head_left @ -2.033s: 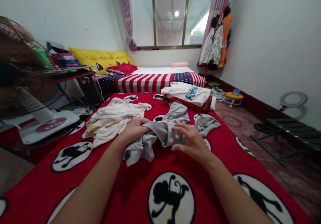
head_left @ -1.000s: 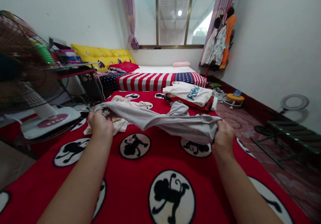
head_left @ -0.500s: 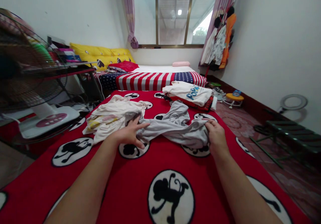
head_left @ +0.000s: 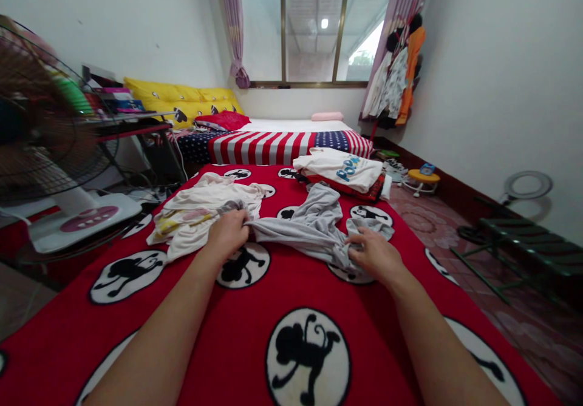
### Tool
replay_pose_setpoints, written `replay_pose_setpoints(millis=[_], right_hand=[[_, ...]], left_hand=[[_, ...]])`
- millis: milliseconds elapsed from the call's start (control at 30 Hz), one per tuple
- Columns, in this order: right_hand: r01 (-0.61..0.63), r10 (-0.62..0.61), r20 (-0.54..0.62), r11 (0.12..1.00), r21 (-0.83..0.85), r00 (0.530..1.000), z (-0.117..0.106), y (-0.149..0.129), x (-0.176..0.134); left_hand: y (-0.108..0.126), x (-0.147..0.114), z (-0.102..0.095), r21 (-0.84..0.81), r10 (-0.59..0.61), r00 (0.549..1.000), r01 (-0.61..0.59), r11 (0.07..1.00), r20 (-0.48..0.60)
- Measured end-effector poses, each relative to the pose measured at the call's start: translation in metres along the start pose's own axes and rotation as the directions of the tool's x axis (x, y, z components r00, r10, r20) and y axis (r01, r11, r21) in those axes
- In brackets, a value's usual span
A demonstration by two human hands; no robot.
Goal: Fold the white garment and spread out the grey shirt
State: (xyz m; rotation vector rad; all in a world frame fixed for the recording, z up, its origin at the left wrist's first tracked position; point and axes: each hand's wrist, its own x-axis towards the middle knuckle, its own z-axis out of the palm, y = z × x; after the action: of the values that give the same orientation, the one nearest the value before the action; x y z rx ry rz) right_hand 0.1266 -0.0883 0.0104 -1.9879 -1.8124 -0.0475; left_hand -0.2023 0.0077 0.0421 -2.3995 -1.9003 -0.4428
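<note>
A crumpled light grey garment lies across the red blanket printed with black monkeys in white circles. My left hand is closed on its left end, pulling that part into a taut strip. At the other side, my right hand has its fingers curled into the bunched cloth; its thumb is partly hidden. A loose grey end spreads beyond the right fingers. Close behind my left hand is a rumpled cream garment with yellow patches.
Folded clothes with a white printed shirt on top lie toward the back right. A fan stands on the left. A dark folding stool and a small yellow stool are on the right floor. Another bed is under the window.
My left hand has gone from spread fingers to a closed grip on the grey cloth. My right hand has let go of the far right end and moved left onto the bunched part.
</note>
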Motion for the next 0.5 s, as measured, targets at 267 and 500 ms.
replay_pose_setpoints(millis=[267,500], right_hand=[[-0.006,0.335,-0.302,0.678,0.735,0.893,-0.023,-0.023,0.006],[0.387,0.522,-0.431,0.197,0.901,0.736,-0.080,-0.074,-0.017]], left_hand=[[0.001,0.011,-0.025,-0.704,-0.374,0.869,0.041,0.709,-0.325],[0.047,-0.036,-0.094,-0.813,-0.521,0.638,-0.330,0.480,-0.567]])
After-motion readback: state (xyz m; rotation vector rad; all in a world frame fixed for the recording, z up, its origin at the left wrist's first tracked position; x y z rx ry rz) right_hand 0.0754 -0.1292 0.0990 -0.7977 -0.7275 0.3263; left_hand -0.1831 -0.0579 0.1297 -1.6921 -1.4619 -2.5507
